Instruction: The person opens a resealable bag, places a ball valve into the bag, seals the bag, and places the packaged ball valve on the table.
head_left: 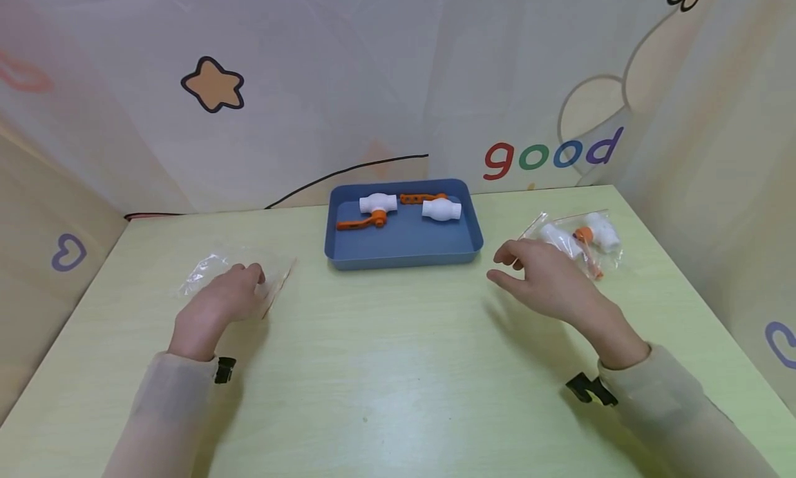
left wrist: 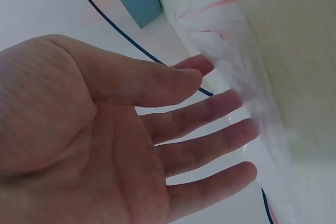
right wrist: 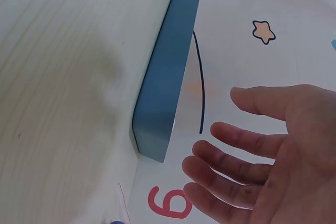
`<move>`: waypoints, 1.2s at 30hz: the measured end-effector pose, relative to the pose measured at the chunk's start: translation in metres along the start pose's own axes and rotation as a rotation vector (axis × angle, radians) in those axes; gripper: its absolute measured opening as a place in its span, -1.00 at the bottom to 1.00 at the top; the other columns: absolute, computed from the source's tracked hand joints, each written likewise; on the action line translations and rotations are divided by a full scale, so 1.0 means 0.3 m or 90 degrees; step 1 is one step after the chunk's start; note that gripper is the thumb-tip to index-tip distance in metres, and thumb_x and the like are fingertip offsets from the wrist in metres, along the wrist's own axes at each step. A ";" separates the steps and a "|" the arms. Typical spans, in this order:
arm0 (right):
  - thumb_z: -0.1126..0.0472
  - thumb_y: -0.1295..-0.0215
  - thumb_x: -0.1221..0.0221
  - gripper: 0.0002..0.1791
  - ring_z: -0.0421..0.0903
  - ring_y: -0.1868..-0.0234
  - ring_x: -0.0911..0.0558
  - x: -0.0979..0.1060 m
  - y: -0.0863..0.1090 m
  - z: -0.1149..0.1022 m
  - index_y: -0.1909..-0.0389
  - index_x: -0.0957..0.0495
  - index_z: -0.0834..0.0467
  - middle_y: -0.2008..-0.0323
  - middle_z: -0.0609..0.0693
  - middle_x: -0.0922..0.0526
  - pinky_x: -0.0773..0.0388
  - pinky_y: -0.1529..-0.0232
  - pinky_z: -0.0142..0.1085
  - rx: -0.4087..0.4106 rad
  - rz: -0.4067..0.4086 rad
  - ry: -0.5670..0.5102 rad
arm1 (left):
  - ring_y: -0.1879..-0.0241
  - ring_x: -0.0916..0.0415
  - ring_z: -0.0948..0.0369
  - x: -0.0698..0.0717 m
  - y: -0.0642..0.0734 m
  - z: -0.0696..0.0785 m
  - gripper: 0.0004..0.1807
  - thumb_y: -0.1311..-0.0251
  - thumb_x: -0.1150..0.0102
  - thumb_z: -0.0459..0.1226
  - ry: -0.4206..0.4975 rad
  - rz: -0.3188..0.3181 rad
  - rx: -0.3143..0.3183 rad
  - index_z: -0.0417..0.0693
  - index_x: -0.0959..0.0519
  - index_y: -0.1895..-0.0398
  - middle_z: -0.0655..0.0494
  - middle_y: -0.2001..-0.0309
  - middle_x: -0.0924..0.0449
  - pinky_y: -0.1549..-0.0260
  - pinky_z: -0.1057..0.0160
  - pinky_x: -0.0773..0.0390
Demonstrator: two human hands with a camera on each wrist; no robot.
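A clear zip bag (head_left: 208, 267) with a red seal line lies flat on the left of the table. My left hand (head_left: 231, 293) is at this bag, its loosely extended fingers (left wrist: 202, 153) at the plastic (left wrist: 239, 56) in the left wrist view; whether they press on it I cannot tell. My right hand (head_left: 550, 281) hovers with relaxed, spread fingers right of the blue tray (head_left: 404, 260), holding nothing. Just beyond it lies another clear bag (head_left: 612, 257) containing white valves (head_left: 602, 231) with orange handles. Inside the tray are two white valves (head_left: 378, 202) with orange handles (head_left: 357, 224).
The pale green table (head_left: 385, 367) meets a printed curtain (head_left: 348, 70) along its back edge. Behind the tray the curtain hangs close to the rim. More curtain (head_left: 746, 188) runs down the right side.
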State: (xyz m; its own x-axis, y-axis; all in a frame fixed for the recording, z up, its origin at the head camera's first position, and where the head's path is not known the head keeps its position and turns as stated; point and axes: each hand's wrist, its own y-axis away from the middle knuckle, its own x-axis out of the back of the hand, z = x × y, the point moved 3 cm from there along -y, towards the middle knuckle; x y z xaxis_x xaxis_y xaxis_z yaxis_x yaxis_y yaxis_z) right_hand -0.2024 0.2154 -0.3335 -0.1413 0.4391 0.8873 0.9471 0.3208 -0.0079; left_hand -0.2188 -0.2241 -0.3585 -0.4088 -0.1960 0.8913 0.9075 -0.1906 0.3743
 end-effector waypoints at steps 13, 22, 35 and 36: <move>0.08 -0.42 -0.30 -0.64 0.14 0.04 -0.63 -0.002 -0.008 -0.015 -0.03 -0.64 0.27 0.11 0.10 -0.70 -0.63 0.06 0.01 -0.006 -0.018 0.000 | -0.20 -0.38 -0.29 -0.013 -0.007 0.005 -0.52 -0.39 0.13 -0.45 0.014 -0.007 -0.039 -0.32 -0.43 -0.36 -0.46 -0.25 -0.35 -0.13 -0.25 -0.42; 0.08 -0.41 -0.31 -0.64 0.09 0.08 -0.63 -0.007 -0.013 -0.028 -0.03 -0.65 0.27 0.13 0.10 -0.70 -0.65 0.10 -0.03 -0.009 -0.017 0.009 | -0.26 -0.34 -0.32 -0.011 -0.010 0.018 -0.52 -0.48 0.06 -0.33 0.028 0.004 -0.087 -0.36 -0.40 -0.39 -0.49 -0.27 -0.33 -0.22 -0.30 -0.35; 0.07 -0.41 -0.30 -0.64 0.12 0.07 -0.64 -0.011 -0.015 -0.031 -0.02 -0.65 0.26 0.13 0.09 -0.71 -0.64 0.10 -0.03 0.000 -0.015 0.010 | -0.37 -0.07 -0.41 -0.005 -0.015 0.015 0.10 0.00 -0.61 -0.13 0.048 0.014 -0.105 -0.40 -0.17 -0.51 -0.50 -0.43 -0.06 -0.18 -0.43 -0.30; 0.07 -0.41 -0.30 -0.64 0.12 0.07 -0.64 -0.011 -0.016 -0.031 -0.02 -0.66 0.26 0.13 0.08 -0.71 -0.64 0.11 -0.03 0.002 -0.014 0.011 | -0.38 -0.06 -0.40 -0.007 -0.016 0.014 0.13 0.03 -0.62 -0.14 0.046 0.010 -0.103 -0.39 -0.16 -0.52 -0.48 -0.44 -0.05 -0.18 -0.43 -0.31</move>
State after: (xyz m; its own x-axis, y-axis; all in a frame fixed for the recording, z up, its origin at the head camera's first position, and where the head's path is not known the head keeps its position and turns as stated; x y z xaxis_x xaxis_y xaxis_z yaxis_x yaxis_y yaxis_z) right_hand -0.2037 0.2046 -0.3321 -0.1579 0.4175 0.8949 0.9430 0.3326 0.0112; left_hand -0.2218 -0.2186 -0.3611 -0.4056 -0.2682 0.8738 0.8889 -0.3387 0.3086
